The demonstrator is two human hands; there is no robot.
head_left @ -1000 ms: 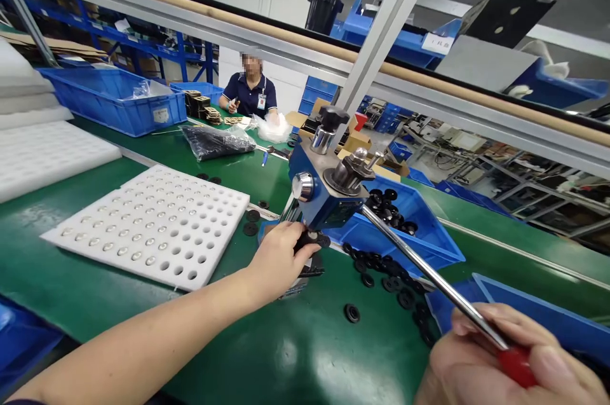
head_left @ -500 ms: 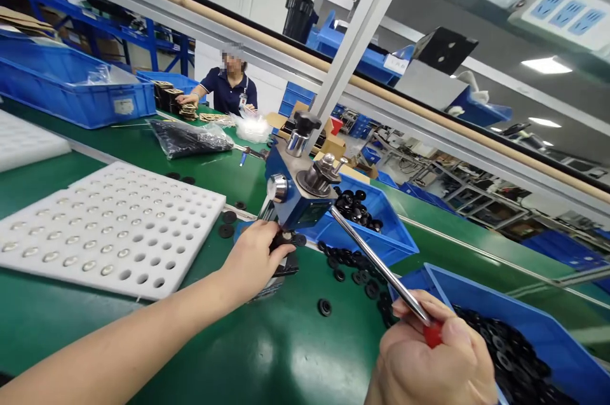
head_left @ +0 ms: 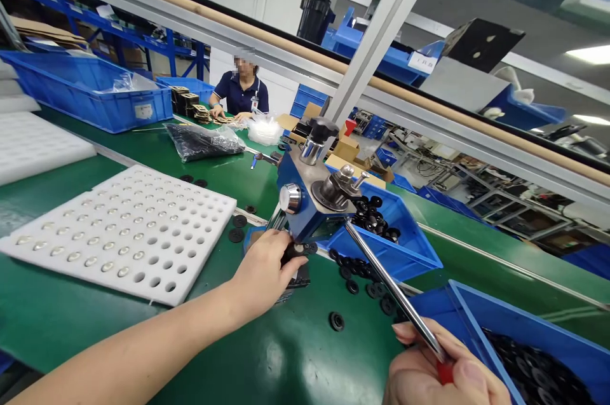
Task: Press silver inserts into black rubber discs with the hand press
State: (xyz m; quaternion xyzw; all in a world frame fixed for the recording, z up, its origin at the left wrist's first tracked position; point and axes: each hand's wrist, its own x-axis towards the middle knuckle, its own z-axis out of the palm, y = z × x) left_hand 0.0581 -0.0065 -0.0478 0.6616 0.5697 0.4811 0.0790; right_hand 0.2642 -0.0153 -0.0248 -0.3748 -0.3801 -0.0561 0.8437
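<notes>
A blue arbor press (head_left: pixel 309 192) with a black top knob stands mid-table. Low under its head is my left hand (head_left: pixel 267 268), fingers and thumb closed round a small black round part (head_left: pixel 291 253), mostly hidden by the hand. On the right, my right hand (head_left: pixel 441 367) wraps round the red-ended grip of the press's steel lever (head_left: pixel 395 290), which slants down toward me. One loose black wheel (head_left: pixel 336 321) lies on the green table between my hands. More black wheels (head_left: pixel 352 268) are scattered right of the press.
A white foam tray (head_left: pixel 200 259), partly filled with silvery round pieces, lies left. Blue bins (head_left: pixel 419 262) of black parts stand right and behind the press. A black plastic bag (head_left: pixel 203 143) lies farther back. A co-worker (head_left: pixel 243 90) sits across the table.
The camera view has turned, moving the scene right and slightly down. The lever's red end and my right hand sit lower. My left hand stays at the press. The co-worker's hands have shifted.
</notes>
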